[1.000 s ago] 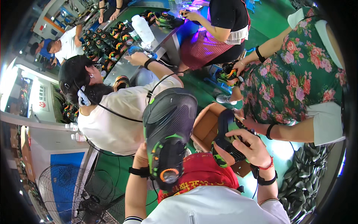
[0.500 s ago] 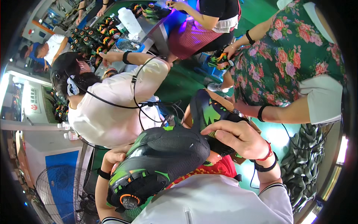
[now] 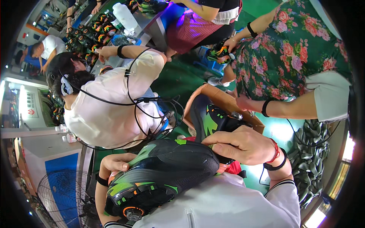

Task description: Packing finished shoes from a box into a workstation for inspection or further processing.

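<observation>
A black and green sneaker (image 3: pixel 171 167) with an orange-ringed dial lies tilted close to my body, its toe to the right. My left hand (image 3: pixel 116 162) grips it by the left side, thumb along the edge and the other fingers hidden. At the toe, my right hand (image 3: pixel 245 146) is closed, thumb against index finger, by the sole edge. A small yellowish-green bit shows under those fingertips; I cannot make out what it is. Just beyond, a second black and green sneaker (image 3: pixel 205 119) rests at a cardboard box (image 3: pixel 218 95).
A person in a white shirt (image 3: pixel 114 106) sits at the left, cables hanging behind. At the right stands a person in a floral apron (image 3: pixel 285 60). Dark curved pieces (image 3: pixel 310 163) are heaped at far right. A wire fan (image 3: pixel 62 197) stands lower left; several shoes (image 3: pixel 89 38) crowd the back bench.
The held sneaker has shifted slightly right and its toe lower. My left thumb now shows on its edge. More of the cardboard box has come into sight as the view shifted.
</observation>
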### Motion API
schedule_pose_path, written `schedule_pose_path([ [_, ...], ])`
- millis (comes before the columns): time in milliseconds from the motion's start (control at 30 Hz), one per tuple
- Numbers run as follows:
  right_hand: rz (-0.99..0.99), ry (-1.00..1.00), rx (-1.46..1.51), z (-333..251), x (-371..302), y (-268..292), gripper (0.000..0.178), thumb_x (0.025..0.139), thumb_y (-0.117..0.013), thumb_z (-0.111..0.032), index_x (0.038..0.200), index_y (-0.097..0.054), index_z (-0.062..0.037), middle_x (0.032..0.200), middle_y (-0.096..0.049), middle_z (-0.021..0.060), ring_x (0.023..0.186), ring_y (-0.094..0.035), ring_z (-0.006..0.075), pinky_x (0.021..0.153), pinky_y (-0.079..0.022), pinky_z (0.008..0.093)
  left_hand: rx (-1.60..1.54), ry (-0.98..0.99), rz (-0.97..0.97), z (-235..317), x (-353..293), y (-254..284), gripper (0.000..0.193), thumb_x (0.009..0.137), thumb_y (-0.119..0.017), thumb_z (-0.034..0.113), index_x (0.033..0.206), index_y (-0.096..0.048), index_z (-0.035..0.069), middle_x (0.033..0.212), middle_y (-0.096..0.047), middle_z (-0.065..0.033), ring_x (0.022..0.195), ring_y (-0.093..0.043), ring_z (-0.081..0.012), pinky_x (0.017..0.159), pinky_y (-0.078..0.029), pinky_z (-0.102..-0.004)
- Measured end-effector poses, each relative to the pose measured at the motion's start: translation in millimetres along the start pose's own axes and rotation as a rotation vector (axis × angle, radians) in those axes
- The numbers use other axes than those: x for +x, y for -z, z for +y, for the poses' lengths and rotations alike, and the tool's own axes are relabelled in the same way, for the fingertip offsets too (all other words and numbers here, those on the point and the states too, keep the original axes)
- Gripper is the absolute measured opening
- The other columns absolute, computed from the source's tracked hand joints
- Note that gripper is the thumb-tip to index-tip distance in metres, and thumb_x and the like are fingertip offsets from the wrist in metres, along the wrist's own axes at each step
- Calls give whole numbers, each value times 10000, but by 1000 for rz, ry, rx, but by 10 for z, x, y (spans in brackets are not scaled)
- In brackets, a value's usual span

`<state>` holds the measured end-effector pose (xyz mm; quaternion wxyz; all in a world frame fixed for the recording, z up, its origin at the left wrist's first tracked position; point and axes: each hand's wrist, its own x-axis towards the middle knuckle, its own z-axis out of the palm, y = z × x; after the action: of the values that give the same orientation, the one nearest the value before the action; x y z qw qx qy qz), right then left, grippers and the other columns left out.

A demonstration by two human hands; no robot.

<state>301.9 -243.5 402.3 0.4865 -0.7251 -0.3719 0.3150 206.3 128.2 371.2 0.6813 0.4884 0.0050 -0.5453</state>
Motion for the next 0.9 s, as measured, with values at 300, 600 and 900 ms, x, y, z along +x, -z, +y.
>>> schedule_pose_path([
  [300,-27,-13,49,15,112,43,224,881,-512,-141,1066,-573,-32,739,-612,113,573,-587,233,511,-444,305,-244,53,-100,37,7,121,862,777,-617,424,1231,-248,-209,772,-602,-125,447,-520,-37,378,-402,-147],
  [600,-45,36,41,42,81,41,226,870,-519,-130,1052,-572,-6,578,-572,80,458,-551,215,431,-409,297,-182,63,-41,93,83,-28,904,758,-614,477,1270,-256,-177,1199,-475,-231,1077,-491,-211,905,-387,-278],
  [900,-133,24,6,42,-11,71,235,861,-495,-118,1041,-576,10,592,-592,91,490,-581,209,451,-435,292,-82,88,-47,118,101,-89,875,780,-591,486,1266,-279,-172,1218,-461,-232,1104,-468,-232,934,-363,-288],
])
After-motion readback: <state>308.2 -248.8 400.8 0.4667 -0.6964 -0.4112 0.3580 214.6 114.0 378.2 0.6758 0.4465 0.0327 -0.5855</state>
